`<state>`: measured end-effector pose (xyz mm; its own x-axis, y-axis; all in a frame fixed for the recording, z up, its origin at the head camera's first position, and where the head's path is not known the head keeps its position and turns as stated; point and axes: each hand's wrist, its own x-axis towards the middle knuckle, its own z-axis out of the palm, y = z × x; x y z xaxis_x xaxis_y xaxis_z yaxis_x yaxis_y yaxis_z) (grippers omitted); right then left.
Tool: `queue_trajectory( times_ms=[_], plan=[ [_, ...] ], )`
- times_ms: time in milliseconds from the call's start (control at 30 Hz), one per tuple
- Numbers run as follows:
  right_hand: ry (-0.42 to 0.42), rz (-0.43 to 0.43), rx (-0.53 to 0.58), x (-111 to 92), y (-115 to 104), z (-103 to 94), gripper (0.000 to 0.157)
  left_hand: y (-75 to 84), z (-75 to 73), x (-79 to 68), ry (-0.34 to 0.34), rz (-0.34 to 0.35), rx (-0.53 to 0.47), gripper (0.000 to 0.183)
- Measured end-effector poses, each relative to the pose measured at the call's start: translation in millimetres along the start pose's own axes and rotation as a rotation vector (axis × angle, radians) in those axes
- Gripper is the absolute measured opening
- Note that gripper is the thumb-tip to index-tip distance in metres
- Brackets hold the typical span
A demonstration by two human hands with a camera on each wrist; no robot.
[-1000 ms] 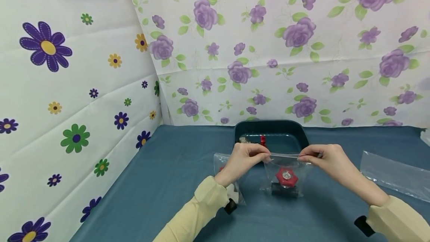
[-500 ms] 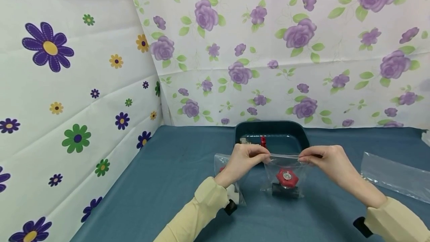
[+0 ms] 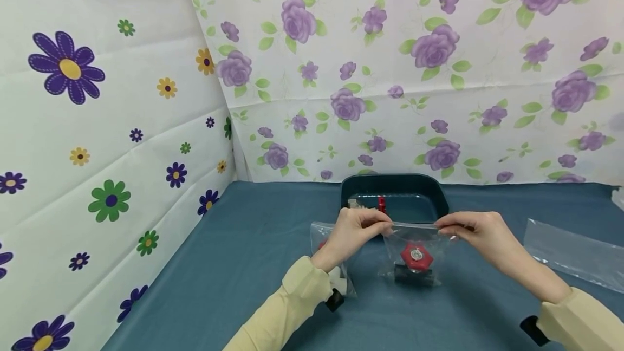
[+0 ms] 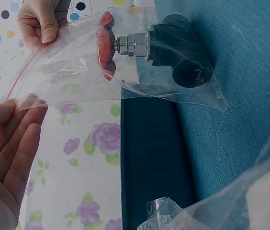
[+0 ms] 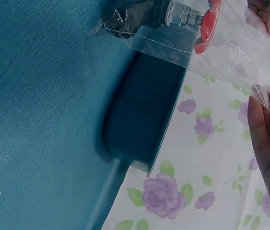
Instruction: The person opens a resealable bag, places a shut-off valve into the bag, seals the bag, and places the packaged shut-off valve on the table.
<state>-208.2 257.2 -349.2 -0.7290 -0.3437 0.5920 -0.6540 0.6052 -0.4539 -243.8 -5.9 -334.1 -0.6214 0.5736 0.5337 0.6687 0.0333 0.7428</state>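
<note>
A clear zip bag (image 3: 397,242) stands on the blue cloth, its top edge stretched between both hands. Inside it is a valve with a red handwheel (image 3: 416,256), a metal stem (image 4: 132,44) and a dark pipe body (image 4: 183,52). My left hand (image 3: 352,232) pinches the left end of the bag's top between thumb and fingers. At the other end of the red zip line (image 4: 25,72), my right hand (image 3: 480,232) pinches the bag's corner. Behind the left wrist, partly hidden, is another clear bag (image 3: 322,230) with a white part (image 3: 337,281) and something red inside.
Behind the hands a dark teal tray (image 3: 424,183) holds a red part (image 3: 382,203) and some pale pieces (image 3: 353,203). On the right, a flat clear plastic bag (image 3: 575,253) lies on the cloth. Flowered sheets (image 3: 302,69) hang at the back and left.
My right hand has shifted slightly to the right along the bag's top edge. The left hand and the valve stay nearly in place.
</note>
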Motion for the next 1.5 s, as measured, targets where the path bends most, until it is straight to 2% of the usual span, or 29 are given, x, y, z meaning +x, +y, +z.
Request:
queue_trajectory(
  times_ms=[167,300,567,633,767,833,900,1033,1167,1300,1500],
  plan=[
    [0.024,-0.020,-0.015,-0.5,-2.1,1.6,0.028,-1.8,0.7,-0.7,0.000,0.007,0.001,0.010],
    [0.036,-0.035,-0.026,0.1,-2.2,1.9,0.029,-11.6,3.0,0.0,0.009,-0.001,-0.014,0.010],
    [0.043,-0.019,-0.025,-2.0,0.8,2.3,0.031,-36.1,11.8,-2.5,-0.004,-0.128,0.048,0.020],
    [0.049,-0.020,-0.022,-2.6,1.2,2.7,0.031,-39.2,14.9,-4.0,-0.033,-0.170,0.044,0.022],
    [0.062,-0.030,-0.020,-3.1,1.3,2.8,0.032,-41.9,21.8,-5.3,-0.136,-0.252,0.011,0.031],
    [0.064,-0.031,-0.014,-3.1,1.3,2.4,0.032,-42.0,25.0,-5.1,-0.177,-0.266,0.005,0.033],
    [0.056,-0.027,-0.002,-3.2,1.6,1.8,0.031,-41.7,27.7,-4.3,-0.186,-0.260,0.010,0.032],
    [0.006,0.029,0.037,-4.7,2.1,-0.7,0.029,-35.0,29.2,-4.2,-0.173,-0.239,0.044,0.025],
    [-0.049,0.111,0.048,-8.6,3.6,-5.1,0.027,-33.7,31.6,-4.4,-0.150,-0.252,0.040,0.022],
    [-0.048,0.153,-0.001,-12.3,6.6,-11.8,0.025,-41.7,35.4,-4.0,-0.132,-0.252,0.009,0.022],
    [-0.047,0.244,-0.056,-18.6,11.3,-26.0,0.024,-42.0,37.5,-4.0,-0.109,-0.254,0.001,0.021]
  ],
)
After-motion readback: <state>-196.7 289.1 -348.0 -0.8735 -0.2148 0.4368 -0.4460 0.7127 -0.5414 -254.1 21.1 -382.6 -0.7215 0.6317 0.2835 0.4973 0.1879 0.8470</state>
